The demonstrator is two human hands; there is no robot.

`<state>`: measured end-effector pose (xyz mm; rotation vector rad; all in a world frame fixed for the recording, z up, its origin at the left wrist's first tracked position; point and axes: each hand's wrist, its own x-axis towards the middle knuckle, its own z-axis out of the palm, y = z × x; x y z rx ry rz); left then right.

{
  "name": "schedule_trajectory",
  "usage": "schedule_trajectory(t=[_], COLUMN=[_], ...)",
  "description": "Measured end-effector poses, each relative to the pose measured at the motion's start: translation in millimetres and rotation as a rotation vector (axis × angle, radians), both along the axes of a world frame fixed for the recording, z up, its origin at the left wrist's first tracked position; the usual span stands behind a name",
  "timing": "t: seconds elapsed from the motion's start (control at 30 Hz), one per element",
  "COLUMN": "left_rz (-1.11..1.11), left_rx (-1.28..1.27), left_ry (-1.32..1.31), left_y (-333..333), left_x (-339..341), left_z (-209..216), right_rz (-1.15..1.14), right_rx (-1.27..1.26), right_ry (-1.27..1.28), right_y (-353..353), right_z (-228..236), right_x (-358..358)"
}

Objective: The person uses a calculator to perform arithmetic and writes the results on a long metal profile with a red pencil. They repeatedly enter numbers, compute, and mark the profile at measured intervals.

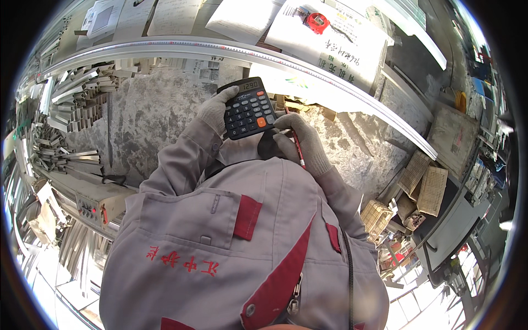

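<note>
A mottled grey surface spreads on the near side of a long silver metal rail. Nearer than that rail, the left hand, in a pale grey glove, grips a black rectangular calculator; the right hand, gloved alike, pinches a slim red pen or pencil. Beyond the rail lies a rounded red tape measure

A mottled grey floor spread across the middle of the frame, brighter right of centre; white light glared at the lower left.
</note>
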<state>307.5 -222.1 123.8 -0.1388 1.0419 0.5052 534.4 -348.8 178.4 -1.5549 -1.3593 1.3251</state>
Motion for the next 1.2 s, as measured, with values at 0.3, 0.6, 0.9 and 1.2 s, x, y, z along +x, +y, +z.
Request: schedule_trajectory(t=[0.3,0.6,0.9,1.2], left_rz=[-0.123,-0.156,-0.134,-0.132], left_rx=[0.097,0.146,0.09,0.104], left_ry=[0.048,0.017,0.026,0.134], left_y=[6,9,12,14], left_x=[-8,-22,-27,-25], left_z=[0,-30,-34,-25], right_rz=[-0.243,-0.354,-0.331,-0.268], right_rx=[-0.053,-0.011,-0.022,-0.049], right_ry=[0.152,0.053,0.122,0.152], right_y=[-11,-19,-18,-12], right_z=[-16,-10,-8,-12], right_x=[-23,-24,-25,-28])
